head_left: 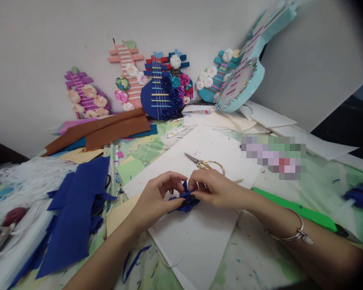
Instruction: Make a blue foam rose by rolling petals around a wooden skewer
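Observation:
My left hand (160, 195) and my right hand (213, 187) meet over the white board. Between them is a small dark blue flower (186, 206) with folded, petal-like pieces. The left thumb presses on its near left side, while the index finger arches above it. On the right, my thumb and fingertips pinch the flower's edge and an upright blue flap. The fingers hide part of it. Just beyond my hands lie scissors (204, 164) with gold handles, blades pointing away to the left. A silver bracelet hangs on my right wrist.
Blue sheets (75, 217) lie left, beside white cord (27, 177). The white board (196, 237) sits under my hands. A green cutter (299, 209) lies by my right forearm. Decorated guitar models, including a blue one (157, 94), lean on the wall. Brown material (109, 125) lies before them.

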Demonstrator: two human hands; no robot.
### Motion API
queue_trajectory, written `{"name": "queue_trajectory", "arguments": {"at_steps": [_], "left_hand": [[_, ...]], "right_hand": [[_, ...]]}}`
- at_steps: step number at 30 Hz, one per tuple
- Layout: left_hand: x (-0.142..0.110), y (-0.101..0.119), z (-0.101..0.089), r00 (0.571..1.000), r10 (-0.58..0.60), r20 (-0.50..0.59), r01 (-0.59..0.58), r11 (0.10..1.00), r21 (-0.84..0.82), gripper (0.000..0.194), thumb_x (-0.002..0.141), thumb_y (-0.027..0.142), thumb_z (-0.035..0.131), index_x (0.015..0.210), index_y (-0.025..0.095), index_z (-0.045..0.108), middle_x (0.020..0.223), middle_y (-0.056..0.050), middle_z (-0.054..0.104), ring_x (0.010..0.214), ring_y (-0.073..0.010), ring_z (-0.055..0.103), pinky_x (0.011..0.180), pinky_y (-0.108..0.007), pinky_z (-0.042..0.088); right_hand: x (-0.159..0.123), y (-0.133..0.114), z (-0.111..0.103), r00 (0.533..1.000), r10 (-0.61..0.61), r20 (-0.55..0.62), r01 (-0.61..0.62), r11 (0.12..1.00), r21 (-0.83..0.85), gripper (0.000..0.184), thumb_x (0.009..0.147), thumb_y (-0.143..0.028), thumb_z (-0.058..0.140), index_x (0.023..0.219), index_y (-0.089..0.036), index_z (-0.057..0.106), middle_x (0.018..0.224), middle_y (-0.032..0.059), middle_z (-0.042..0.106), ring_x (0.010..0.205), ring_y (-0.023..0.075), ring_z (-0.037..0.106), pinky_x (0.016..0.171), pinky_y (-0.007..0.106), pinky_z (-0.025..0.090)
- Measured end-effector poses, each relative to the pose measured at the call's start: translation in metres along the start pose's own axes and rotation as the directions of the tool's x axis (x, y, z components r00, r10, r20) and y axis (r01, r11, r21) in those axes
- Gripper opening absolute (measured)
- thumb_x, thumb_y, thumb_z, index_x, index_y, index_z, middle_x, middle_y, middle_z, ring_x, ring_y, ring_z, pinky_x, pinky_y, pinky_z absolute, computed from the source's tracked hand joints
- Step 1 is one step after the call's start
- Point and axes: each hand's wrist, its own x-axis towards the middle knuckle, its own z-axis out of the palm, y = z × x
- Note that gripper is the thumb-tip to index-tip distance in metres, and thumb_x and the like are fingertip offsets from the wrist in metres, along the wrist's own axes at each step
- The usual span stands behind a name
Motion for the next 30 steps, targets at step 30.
{"name": "queue_trajectory", "arguments": {"at_steps": [30], "left_hand": [[-0.0012,-0.0047,-0.0034,0.999,-0.003,0.039,0.007,0.993,-0.119,0.031,0.074,0.015,0.067,0.103,0.02,0.058,0.074,0.001,0.051,0.072,-0.0109,0.051,0.066,-0.024,0.041]], "right_hand": [[0.0018,0.0046,-0.0009,0.996,-0.086,0.016,0.087,0.994,-0.068,0.018,0.074,-0.002,0.051,0.082,-0.017,0.058,0.083,0.0024,0.056,0.078,0.0137,0.05,0.068,0.026,0.035]]}}
